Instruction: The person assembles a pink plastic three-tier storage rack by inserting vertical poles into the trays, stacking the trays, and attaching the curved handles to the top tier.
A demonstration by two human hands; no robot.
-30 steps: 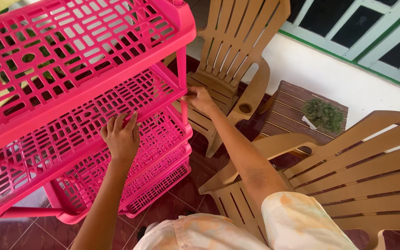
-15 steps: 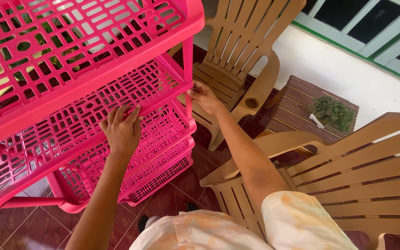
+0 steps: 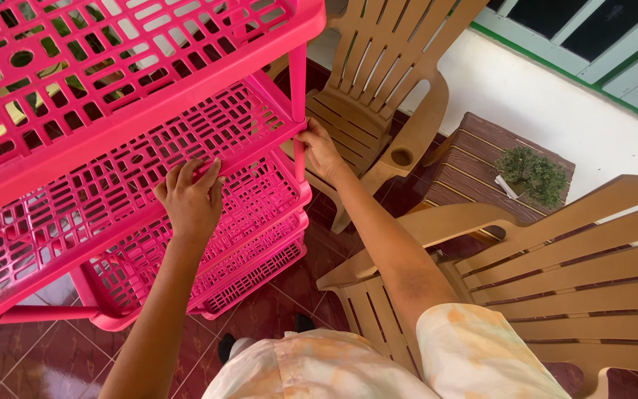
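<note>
A tall pink plastic rack (image 3: pixel 112 111) with several slotted shelves stands in front of me and fills the left of the view. My left hand (image 3: pixel 190 199) grips the front edge of its second shelf from above, fingers over the rim. My right hand (image 3: pixel 320 148) holds the right front corner of that same shelf, where the pink upright post (image 3: pixel 298 111) meets it. Lower shelves show beneath both hands.
A tan slatted plastic chair (image 3: pixel 385 96) stands just behind the rack's right corner. A second tan chair (image 3: pixel 555 273) is close at my right. Between them sits a small brown slatted table (image 3: pixel 474 166) with a little green plant (image 3: pixel 533 174). The floor (image 3: pixel 23 362) is dark red tile.
The rack now fills more of the view and sits slightly further right. Both hands stay on the second shelf's edge, shifted a little with it.
</note>
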